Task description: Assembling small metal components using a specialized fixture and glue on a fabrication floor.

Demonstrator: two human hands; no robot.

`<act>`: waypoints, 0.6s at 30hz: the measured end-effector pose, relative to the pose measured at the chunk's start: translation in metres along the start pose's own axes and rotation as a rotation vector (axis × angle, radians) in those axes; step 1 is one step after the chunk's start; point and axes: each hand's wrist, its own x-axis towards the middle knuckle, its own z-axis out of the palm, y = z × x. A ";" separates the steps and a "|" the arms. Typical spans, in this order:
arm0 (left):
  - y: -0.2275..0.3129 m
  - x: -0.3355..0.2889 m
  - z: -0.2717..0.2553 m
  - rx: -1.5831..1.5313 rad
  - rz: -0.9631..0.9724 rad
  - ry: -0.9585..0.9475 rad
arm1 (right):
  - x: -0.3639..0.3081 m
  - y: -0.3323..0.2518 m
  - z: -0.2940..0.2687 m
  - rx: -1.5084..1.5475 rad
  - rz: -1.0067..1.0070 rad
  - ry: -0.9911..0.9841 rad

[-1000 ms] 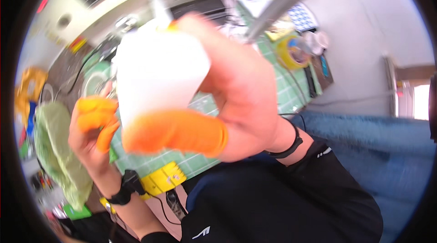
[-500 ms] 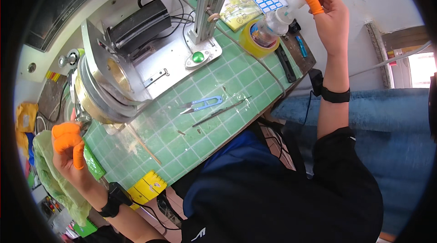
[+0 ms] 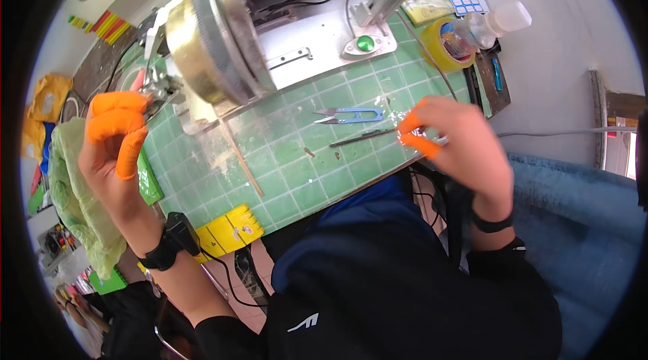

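Observation:
My left hand (image 3: 116,137), with orange finger covers, is closed beside the metal clamp (image 3: 160,85) at the machine's left side. A small pinkish tip shows above its fingers, but what they hold is hidden. My right hand (image 3: 459,141), slightly blurred, is low over the mat. Its orange-covered thumb and forefinger close around the right end of a thin black pen-like tool (image 3: 358,138), which lies on the mat. Just beyond that tool lie blue-handled thread snips (image 3: 354,115). A clear bottle with a white cap (image 3: 511,17) stands in a yellow tape roll (image 3: 437,49).
The machine's brass-coloured wheel (image 3: 185,43) and metal base (image 3: 304,66) with a green button (image 3: 365,43) fill the back. A thin wooden stick (image 3: 241,157) lies on the green mat (image 3: 297,184). A yellow notched piece (image 3: 226,232) sits at the front edge.
My right hand has left the bottle's white cap and come down to the black tool. My left hand stays by the clamp. The view has shifted, moving the machine up and right.

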 end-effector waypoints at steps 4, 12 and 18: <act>0.005 0.009 0.000 -0.098 0.088 -0.054 | 0.019 -0.015 0.043 -0.202 -0.019 -0.037; -0.005 0.014 0.003 -0.136 0.184 -0.128 | 0.037 -0.052 -0.002 0.214 -0.125 -0.372; -0.002 0.013 -0.002 -0.126 0.197 -0.127 | 0.077 -0.066 -0.049 0.973 -0.665 -0.011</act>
